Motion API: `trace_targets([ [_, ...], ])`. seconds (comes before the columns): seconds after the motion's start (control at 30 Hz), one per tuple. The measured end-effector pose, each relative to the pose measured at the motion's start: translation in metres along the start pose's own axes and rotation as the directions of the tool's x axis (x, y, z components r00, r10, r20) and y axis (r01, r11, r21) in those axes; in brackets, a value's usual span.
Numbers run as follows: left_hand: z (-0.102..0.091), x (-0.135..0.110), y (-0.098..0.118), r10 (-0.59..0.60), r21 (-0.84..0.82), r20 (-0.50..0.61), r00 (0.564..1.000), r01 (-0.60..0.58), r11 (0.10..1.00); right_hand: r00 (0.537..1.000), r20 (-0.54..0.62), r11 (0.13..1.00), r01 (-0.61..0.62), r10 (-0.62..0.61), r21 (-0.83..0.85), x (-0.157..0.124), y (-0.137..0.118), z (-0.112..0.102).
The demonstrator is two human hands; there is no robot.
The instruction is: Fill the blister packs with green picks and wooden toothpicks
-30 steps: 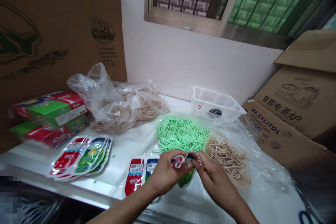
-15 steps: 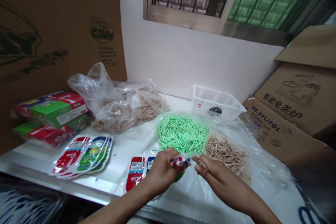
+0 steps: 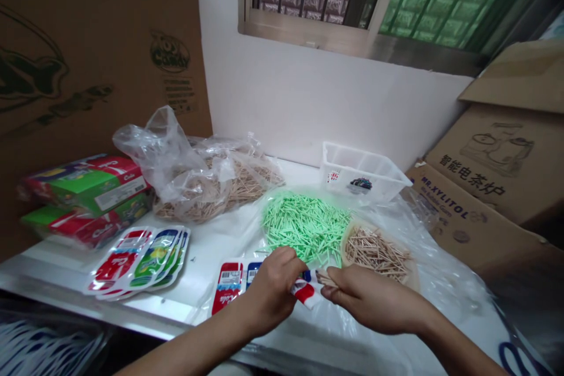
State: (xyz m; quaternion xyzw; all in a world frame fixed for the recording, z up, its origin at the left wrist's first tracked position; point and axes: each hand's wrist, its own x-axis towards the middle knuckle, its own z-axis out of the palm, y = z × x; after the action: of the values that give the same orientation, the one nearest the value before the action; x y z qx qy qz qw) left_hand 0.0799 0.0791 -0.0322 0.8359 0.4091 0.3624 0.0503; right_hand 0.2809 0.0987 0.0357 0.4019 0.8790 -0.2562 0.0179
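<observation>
My left hand is closed on a small red, white and blue packet. Pinched in my right hand is a little bundle of thin brown sticks, whose tips meet the packet's end; whether they are inside it I cannot tell. Just beyond both hands lies a heap of short light green sticks. To its right, loose brown sticks fill a shallow, pale holder. A red pack marked Cola lies beside my left hand, with a blue one partly hidden behind it.
Several red and green packs overlap at the left. Behind them are stacked boxes and a clear bag of brown sticks. A white plastic basket stands near the wall. Cardboard boxes flank the right; blue scissor handles show there.
My hands have come closer together, bringing the brown sticks' tips to the packet. The packet has turned, so its red and white part now hangs toward me.
</observation>
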Motion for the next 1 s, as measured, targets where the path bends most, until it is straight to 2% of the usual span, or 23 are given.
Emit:
trace_targets([
  [0.13,0.003,-0.001,-0.002,0.138,0.116,-0.045,0.989,-0.132,0.984,0.993,0.115,0.995,-0.029,0.040,-0.094,0.009,0.003,-0.006],
  [0.27,0.004,0.000,0.001,0.203,0.213,-0.004,0.979,-0.197,0.957,0.983,0.164,0.974,-0.045,0.083,-0.222,0.020,0.001,-0.006],
  [0.33,0.003,0.001,0.006,0.150,0.229,0.054,0.987,-0.158,0.961,0.987,0.125,0.953,-0.056,0.097,-0.298,0.023,-0.006,-0.004],
  [0.4,0.002,0.003,0.011,0.042,0.220,0.128,0.991,-0.070,0.973,0.991,0.086,0.928,-0.061,0.099,-0.367,0.026,-0.014,-0.004],
  [0.47,0.002,0.003,0.014,-0.071,0.172,0.205,0.976,0.035,0.984,0.995,0.074,0.920,-0.027,0.061,-0.391,0.027,-0.021,-0.004],
  [0.53,0.003,0.003,0.015,-0.160,0.055,0.250,0.955,0.151,0.987,0.999,0.040,0.937,0.015,-0.001,-0.348,0.028,-0.022,-0.006],
  [0.6,0.003,0.003,0.014,-0.249,-0.129,0.274,0.929,0.293,0.948,0.998,-0.050,0.971,0.027,-0.040,-0.238,0.030,-0.017,-0.007],
  [0.63,0.004,0.004,0.013,-0.300,-0.237,0.285,0.911,0.370,0.898,0.994,-0.096,0.988,0.033,-0.048,-0.153,0.032,-0.012,-0.005],
  [0.7,0.006,0.003,0.010,-0.403,-0.452,0.303,0.864,0.502,0.737,0.983,-0.181,0.995,0.040,-0.022,0.095,0.035,-0.003,0.001],
  [0.73,0.007,0.003,0.009,-0.451,-0.545,0.310,0.837,0.545,0.637,0.975,-0.223,0.967,0.039,0.019,0.251,0.036,0.001,0.007],
  [0.77,0.008,0.003,0.008,-0.492,-0.620,0.312,0.813,0.567,0.543,0.962,-0.258,0.910,0.032,0.084,0.414,0.038,0.004,0.014],
  [0.83,0.011,0.000,0.007,-0.542,-0.712,0.311,0.781,0.569,0.412,0.934,-0.274,0.724,0.025,0.228,0.689,0.040,0.008,0.029],
  [0.9,0.014,-0.004,0.006,-0.554,-0.745,0.316,0.770,0.563,0.357,0.921,-0.251,0.550,0.049,0.298,0.834,0.040,0.011,0.044],
  [1.0,0.018,-0.010,0.007,-0.553,-0.760,0.324,0.768,0.559,0.331,0.908,-0.252,0.427,0.093,0.334,0.899,0.040,0.014,0.059],
])
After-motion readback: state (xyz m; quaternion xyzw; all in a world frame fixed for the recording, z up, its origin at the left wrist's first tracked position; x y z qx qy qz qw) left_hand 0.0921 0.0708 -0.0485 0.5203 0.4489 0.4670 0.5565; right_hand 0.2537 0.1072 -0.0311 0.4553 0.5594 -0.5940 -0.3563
